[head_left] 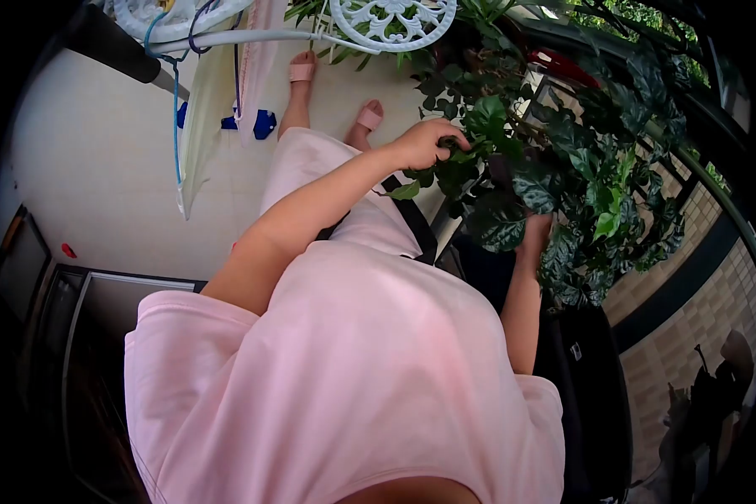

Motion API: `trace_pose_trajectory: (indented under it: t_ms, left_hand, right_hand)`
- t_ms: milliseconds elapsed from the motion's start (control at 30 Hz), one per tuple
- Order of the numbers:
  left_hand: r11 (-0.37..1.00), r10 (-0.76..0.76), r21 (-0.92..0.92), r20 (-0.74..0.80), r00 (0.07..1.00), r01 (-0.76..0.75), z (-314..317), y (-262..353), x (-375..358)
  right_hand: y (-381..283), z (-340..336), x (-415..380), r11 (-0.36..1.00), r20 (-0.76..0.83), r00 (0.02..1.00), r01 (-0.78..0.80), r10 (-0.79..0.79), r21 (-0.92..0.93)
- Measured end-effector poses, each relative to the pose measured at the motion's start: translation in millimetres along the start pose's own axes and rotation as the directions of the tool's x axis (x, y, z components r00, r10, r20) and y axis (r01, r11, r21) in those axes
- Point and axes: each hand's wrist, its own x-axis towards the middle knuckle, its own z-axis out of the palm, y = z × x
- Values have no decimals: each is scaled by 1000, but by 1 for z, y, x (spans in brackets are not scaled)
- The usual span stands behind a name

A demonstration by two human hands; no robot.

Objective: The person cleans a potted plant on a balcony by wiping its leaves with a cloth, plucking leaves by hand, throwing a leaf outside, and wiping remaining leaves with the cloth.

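Note:
A dark green, glossy-leaved plant [497, 225] hangs and spreads in front of me on the right. My left hand [426, 144] reaches across to its near side, fingers curled and closed on some of the small leaves. A paler leaf [405, 191] hangs just below that hand. My right hand [536, 230] goes up into the foliage from below; only the wrist and part of the hand show. Leaves cover its fingers, so what it touches is hidden.
A white openwork metal stand [393, 23] is at the top. Cloths [212, 126] hang from a white rail with blue hangers at upper left. A dark railing [676, 286] curves along the right. Pink slippers [301, 72] are on my feet on the pale floor [118, 160].

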Motion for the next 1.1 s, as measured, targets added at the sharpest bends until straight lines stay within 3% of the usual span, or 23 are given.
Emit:
trace_pose_trajectory:
  t_ms: [33, 100, 167, 233, 300, 367, 433, 467, 533, 567, 600, 633, 800, 900, 967, 1033, 1100]
  left_hand:
    - [999, 40, 38, -20, 999, -39, 3, -1, 1]
    - [996, -12, 94, -13, 1000, 13, 7, 1, 2]
    - [992, -30, 123, -29, 999, 33, 11, 5, 2]
    - [991, -21, 131, -66, 998, 30, 18, 10, 1]
    - [987, -6, 156, -93, 996, 21, 24, 12, 1]
    - [988, -7, 155, -119, 993, 25, 28, 13, 3]
    - [991, -4, 129, -170, 985, 26, 27, 10, 5]
    - [994, -4, 108, -192, 981, 26, 24, 5, 8]
    - [999, 21, -34, -216, 976, -29, 17, 6, 14]
    - [963, -220, -192, -147, 964, 190, 15, 13, 16]
    - [856, -438, -326, -42, 898, 402, 11, 20, 19]
    - [685, -616, -426, 93, 782, 591, 6, 32, 21]
    - [749, -580, -302, 131, 804, 590, 10, 18, 34]
    - [744, -564, -364, 107, 819, 560, 13, 0, 38]
    - [740, -527, -454, 66, 847, 496, 20, 1, 38]
    - [753, -509, -465, 36, 860, 466, 24, 5, 38]
    - [782, -513, -401, 19, 858, 477, 22, 17, 37]
  right_hand:
    - [-8, 11, -15, 982, 100, 994, -53, 35, 180]
    - [-45, 46, -68, 732, 337, 940, -268, 56, 626]
    - [-34, 62, -57, 928, 341, 940, -145, 20, 344]
    - [-34, 82, -47, 988, 310, 948, 19, -66, 153]
    - [-59, 102, -58, 978, 232, 951, 193, -206, 76]
    - [-69, 103, -67, 904, 255, 878, 426, -404, -34]
    - [-96, 102, -77, 983, 305, 935, 184, -181, 18]
    - [-81, 101, -61, 954, 351, 889, 249, -294, 170]
    - [-90, 100, -69, 957, 373, 897, 152, -239, 246]
    - [-97, 101, -73, 954, 386, 898, 104, -212, 282]
    - [-100, 98, -68, 988, 365, 921, 97, -135, 121]
    - [-100, 99, -62, 991, 365, 924, 80, -112, 103]
    - [-103, 102, -59, 999, 400, 915, 45, -50, 21]
    - [-79, 92, -40, 976, 500, 838, 189, -219, 110]
    - [-88, 87, -61, 960, 429, 903, -94, -30, 263]
    - [-86, 79, -68, 875, 467, 884, -233, 9, 424]
    - [-52, 63, -49, 777, 568, 812, -271, -132, 568]
